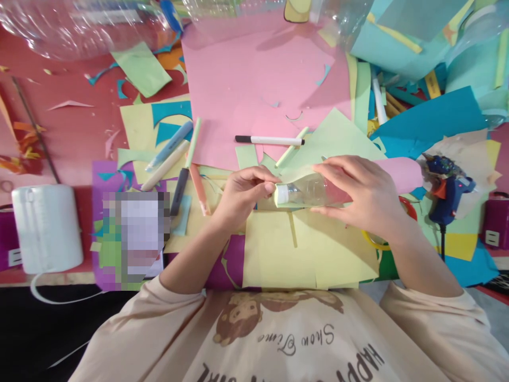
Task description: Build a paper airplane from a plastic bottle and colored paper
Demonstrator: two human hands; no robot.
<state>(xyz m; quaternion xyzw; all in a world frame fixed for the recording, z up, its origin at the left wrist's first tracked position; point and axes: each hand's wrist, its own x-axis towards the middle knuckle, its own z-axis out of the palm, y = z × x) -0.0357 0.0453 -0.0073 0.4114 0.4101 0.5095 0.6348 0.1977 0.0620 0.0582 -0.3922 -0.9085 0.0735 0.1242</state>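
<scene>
A clear plastic bottle (306, 192) lies on its side over the papers, its capped end toward my left hand. My right hand (358, 193) is closed around the bottle's body from above, fingers on one side and thumb on the other. At the cap end, a pale green paper strip (277, 196) sits against the white cap (283, 193). My left hand (250, 193) pinches at the edge of this strip with thumb and forefinger. A pink rounded piece (401, 175) shows beyond my right hand; whether it is fixed to the bottle I cannot tell.
A blue glue gun (447, 196) with a lit red light lies at the right. Yellow-handled scissors (374, 241) are partly under my right wrist. A black-capped white marker (270, 140) rests ahead. Several markers lie left, near a white pouch (47, 228). Large plastic bottles (91, 26) line the back.
</scene>
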